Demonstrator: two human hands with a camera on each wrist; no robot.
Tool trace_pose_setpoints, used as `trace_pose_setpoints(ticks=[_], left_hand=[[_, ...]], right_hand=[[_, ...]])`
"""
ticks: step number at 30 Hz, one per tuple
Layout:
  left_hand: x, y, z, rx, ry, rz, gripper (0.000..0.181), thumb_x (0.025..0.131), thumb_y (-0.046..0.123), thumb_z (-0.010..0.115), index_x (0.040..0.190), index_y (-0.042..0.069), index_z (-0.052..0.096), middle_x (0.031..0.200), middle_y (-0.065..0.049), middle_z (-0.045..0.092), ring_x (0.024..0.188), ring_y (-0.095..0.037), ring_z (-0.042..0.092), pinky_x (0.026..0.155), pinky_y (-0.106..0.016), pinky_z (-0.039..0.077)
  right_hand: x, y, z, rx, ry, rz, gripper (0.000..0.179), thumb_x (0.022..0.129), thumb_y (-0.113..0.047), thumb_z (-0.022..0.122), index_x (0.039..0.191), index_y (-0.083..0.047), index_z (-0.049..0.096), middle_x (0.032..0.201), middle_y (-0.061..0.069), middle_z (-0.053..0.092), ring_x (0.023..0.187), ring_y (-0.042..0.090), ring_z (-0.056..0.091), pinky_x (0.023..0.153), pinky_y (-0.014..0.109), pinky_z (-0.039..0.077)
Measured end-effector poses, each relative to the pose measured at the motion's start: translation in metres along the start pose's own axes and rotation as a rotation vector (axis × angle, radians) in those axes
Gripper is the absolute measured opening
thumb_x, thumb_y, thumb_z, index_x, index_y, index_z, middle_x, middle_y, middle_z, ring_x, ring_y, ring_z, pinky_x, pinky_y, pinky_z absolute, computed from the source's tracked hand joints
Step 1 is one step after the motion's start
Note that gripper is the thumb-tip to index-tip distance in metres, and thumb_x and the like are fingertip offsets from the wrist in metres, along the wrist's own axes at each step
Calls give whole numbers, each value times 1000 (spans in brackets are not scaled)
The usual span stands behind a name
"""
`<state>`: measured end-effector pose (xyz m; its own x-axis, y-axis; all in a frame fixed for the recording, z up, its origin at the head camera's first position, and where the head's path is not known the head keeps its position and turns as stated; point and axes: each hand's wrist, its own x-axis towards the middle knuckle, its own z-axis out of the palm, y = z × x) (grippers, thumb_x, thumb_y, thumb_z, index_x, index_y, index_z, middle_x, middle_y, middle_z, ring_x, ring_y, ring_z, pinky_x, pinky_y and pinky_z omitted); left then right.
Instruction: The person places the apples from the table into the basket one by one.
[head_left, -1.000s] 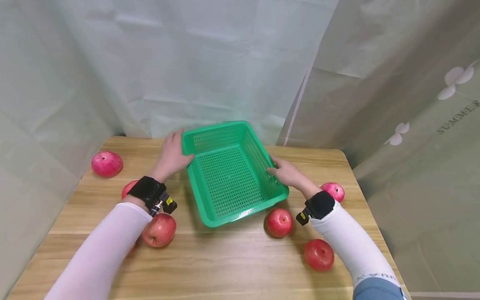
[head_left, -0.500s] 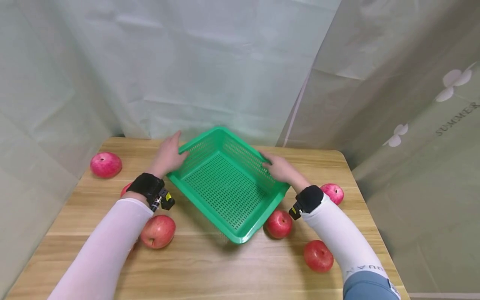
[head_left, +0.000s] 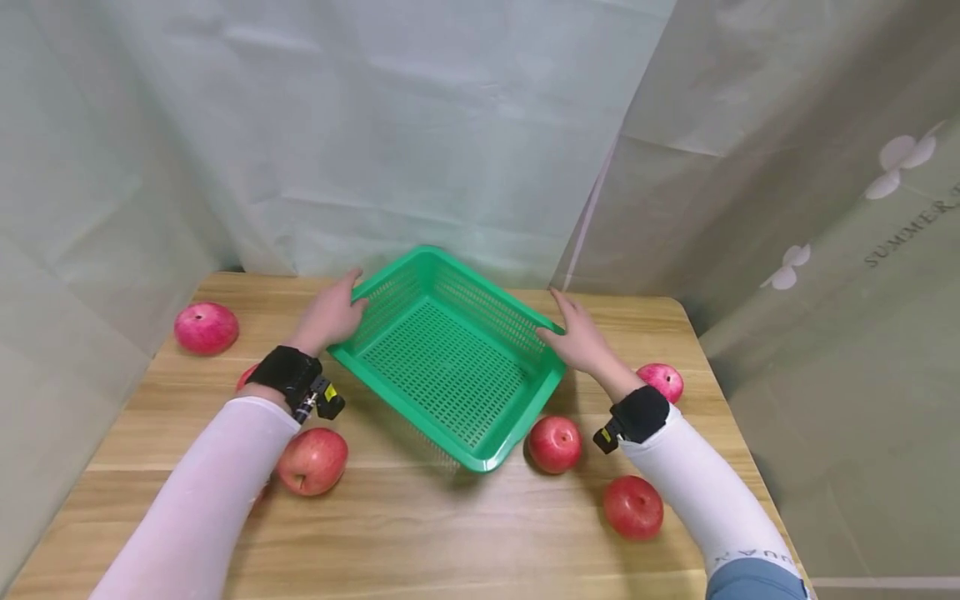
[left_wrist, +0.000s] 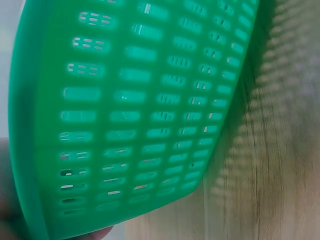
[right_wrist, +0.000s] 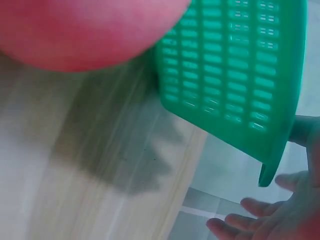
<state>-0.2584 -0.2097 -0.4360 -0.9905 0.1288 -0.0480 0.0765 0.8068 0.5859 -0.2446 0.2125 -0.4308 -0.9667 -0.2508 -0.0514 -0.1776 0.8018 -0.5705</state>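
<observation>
A green plastic basket (head_left: 491,308) with slotted walls and a perforated floor sits turned on the wooden table, one corner toward me. At its left corner my left hand (head_left: 327,319) grips the rim, thumb over the inside; the left wrist view shows the outer wall (left_wrist: 135,120) and only bits of that hand. My right hand (head_left: 583,340) is at the right corner, thumb against the rim. Its other fingers extend straight, off the wall, as the right wrist view also shows for the hand (right_wrist: 285,210). I see nothing inside the basket.
Red apples lie around the basket: one (head_left: 554,444) close by its right front side, others at front right (head_left: 633,507), right (head_left: 661,382), left front (head_left: 312,461) and far left (head_left: 206,327). Another is partly behind my left wrist. Pale curtains (head_left: 420,125) hang behind the table.
The basket has turned counterclockwise, its corner swinging toward me, then shifted slightly left and back. My right hand's fingers have straightened off the basket wall; the apples have stayed put.
</observation>
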Motion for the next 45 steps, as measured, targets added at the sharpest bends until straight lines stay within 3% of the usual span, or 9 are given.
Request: trace_pose_setpoints(ticks=[5, 12, 16, 20, 25, 29, 35, 42, 45], left_hand=[[-3, 0, -1, 12, -5, -21, 64, 113, 18, 46, 167, -5, 20, 157, -40, 40, 132, -54, 52, 109, -68, 43], [-10, -2, 0, 2, -8, -52, 63, 113, 19, 42, 167, -6, 21, 154, -41, 43, 108, -45, 60, 83, -55, 53], [-15, 0, -1, -19, -27, -65, 65, 112, 18, 41, 167, -7, 18, 149, -42, 47, 90, -38, 63, 68, -46, 55], [-19, 1, -5, -38, -54, -73, 68, 109, 17, 43, 167, -8, 17, 144, -41, 50, 80, -33, 63, 60, -39, 54], [-20, -2, -9, -10, -66, -67, 72, 109, 24, 47, 166, -8, 19, 152, -40, 45, 96, -39, 62, 71, -44, 53], [-19, -5, -9, -17, -76, -82, 74, 110, 31, 47, 167, -6, 19, 159, -39, 38, 116, -46, 56, 89, -56, 52], [-17, -5, -5, -63, -83, -86, 76, 110, 36, 49, 167, -5, 21, 163, -37, 35, 141, -52, 45, 110, -67, 42], [-15, 6, -1, -111, -73, -64, 77, 111, 35, 50, 168, -6, 19, 163, -37, 35, 140, -52, 47, 111, -65, 44], [-14, 11, 2, -160, -64, -52, 75, 111, 32, 50, 168, -5, 18, 158, -37, 41, 129, -50, 56, 103, -61, 51]], right_hand=[[-17, 6, -2, 45, -7, 36, 93, 105, -35, 65, 172, -5, 8, 171, 32, 22, 156, 50, 26, 123, 66, 27], [-42, -2, -1, 142, -126, 108, 105, 104, -45, 63, 171, -8, -9, 154, 35, 48, 132, 45, 58, 112, 63, 45], [-48, -7, 3, 277, -195, 96, 103, 105, -33, 66, 171, -10, -10, 139, 30, 61, 115, 34, 69, 106, 58, 53], [-46, -9, 6, 405, -225, 76, 102, 105, -15, 64, 171, -13, -14, 138, 33, 60, 102, 30, 75, 93, 55, 61], [-38, -5, 8, 413, -173, 125, 110, 101, -13, 65, 168, -14, -23, 147, 35, 50, 113, 32, 68, 104, 51, 54], [-32, -2, 8, 375, -119, 152, 108, 99, -15, 64, 168, -9, -19, 150, 35, 46, 123, 36, 59, 111, 52, 45], [-22, 6, 10, 358, -80, 148, 96, 99, -12, 58, 169, -3, -7, 145, 36, 51, 115, 37, 66, 101, 49, 56], [-15, 11, 5, 305, -81, 126, 89, 101, -13, 54, 170, -4, -3, 148, 37, 49, 118, 38, 62, 104, 52, 52], [-13, 12, 4, 304, -86, 124, 88, 103, -13, 52, 171, -6, -3, 150, 37, 48, 117, 39, 63, 101, 52, 54]])
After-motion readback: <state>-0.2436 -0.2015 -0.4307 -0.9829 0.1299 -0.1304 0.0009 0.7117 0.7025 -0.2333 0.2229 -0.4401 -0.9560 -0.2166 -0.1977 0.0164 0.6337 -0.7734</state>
